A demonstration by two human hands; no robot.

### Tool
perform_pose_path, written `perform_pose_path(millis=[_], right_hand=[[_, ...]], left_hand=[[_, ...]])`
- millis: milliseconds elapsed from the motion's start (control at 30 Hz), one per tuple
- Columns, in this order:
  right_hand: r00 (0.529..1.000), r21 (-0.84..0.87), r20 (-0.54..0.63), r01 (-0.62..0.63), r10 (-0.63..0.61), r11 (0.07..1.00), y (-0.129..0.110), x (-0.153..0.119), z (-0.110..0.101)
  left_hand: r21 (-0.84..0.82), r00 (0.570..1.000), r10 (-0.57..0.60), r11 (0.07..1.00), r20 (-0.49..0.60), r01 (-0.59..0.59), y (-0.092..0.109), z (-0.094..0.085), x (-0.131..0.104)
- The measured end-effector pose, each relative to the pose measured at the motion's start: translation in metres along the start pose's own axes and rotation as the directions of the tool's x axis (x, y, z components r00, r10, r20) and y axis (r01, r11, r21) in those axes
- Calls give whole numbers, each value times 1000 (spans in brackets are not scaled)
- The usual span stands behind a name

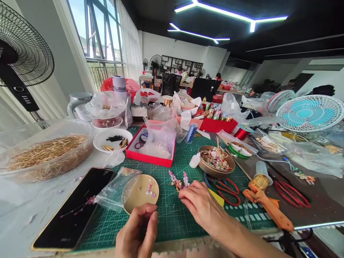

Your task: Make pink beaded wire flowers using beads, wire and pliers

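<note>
My right hand (200, 204) is over the green cutting mat (172, 222), its fingers closed at the lower end of a pink beaded ornament (176, 182). Two beaded sprigs of the ornament point away from me; its base is hidden by the fingers. Nearer to me, my left hand (138, 229) is curled with thumb and fingertips drawn together; anything between them is too small to make out. Just beyond it stands a shallow tan dish (131, 200) with several pink and pale beads (150, 190). A clear zip bag (115, 193) overlaps the dish's left side.
A black phone (75, 211) lies at left. Right of my hands are a bead bowl (217, 172), red-handled scissors (229, 193), an orange glue gun (264, 204) and red-handled pliers (291, 193). Behind stand a red box (150, 162) and a blue thread spool (191, 134).
</note>
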State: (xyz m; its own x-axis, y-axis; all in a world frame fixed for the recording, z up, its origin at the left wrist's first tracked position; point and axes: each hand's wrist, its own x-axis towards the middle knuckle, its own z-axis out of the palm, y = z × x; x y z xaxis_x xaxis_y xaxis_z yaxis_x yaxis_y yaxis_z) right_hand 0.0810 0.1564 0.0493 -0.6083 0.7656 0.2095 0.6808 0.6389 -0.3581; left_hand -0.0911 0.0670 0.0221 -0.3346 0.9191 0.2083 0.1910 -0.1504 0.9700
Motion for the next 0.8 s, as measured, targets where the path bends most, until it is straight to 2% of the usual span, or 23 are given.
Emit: perform_pose_path(millis=[67,167,267,333,400,467,500,567,667,800], right_hand=[[999,84,-43,-17,21,996,4,-1,-1],[989,311,-58,-109,133,944,7,-4,-4],[956,612,79,-270,283,743,4,-7,-11],[934,724,168,-334,315,604,-2,-10,-15],[924,776,197,-352,328,524,-9,-12,-16],[916,791,192,-357,352,497,-14,-14,-14],[917,789,182,-352,356,504,-15,-15,-13],[930,774,139,-317,341,549,-17,-17,-9],[959,732,15,-202,281,651,-17,-20,-1],[958,563,-185,-79,219,823,-15,-23,10]], left_hand=[[17,999,13,1000,-45,-13,1,-1,1],[136,996,92,986,17,-94,2,-2,4],[246,976,186,946,116,-210,0,1,7],[242,967,200,942,157,-235,-2,8,8],[198,968,183,956,171,-216,-5,17,8],[169,965,200,959,168,-228,-7,25,8],[167,957,236,950,169,-264,-7,27,9],[180,914,344,906,216,-384,-7,29,10],[230,849,461,824,259,-518,-7,29,12],[320,802,580,740,144,-592,-11,37,11]])
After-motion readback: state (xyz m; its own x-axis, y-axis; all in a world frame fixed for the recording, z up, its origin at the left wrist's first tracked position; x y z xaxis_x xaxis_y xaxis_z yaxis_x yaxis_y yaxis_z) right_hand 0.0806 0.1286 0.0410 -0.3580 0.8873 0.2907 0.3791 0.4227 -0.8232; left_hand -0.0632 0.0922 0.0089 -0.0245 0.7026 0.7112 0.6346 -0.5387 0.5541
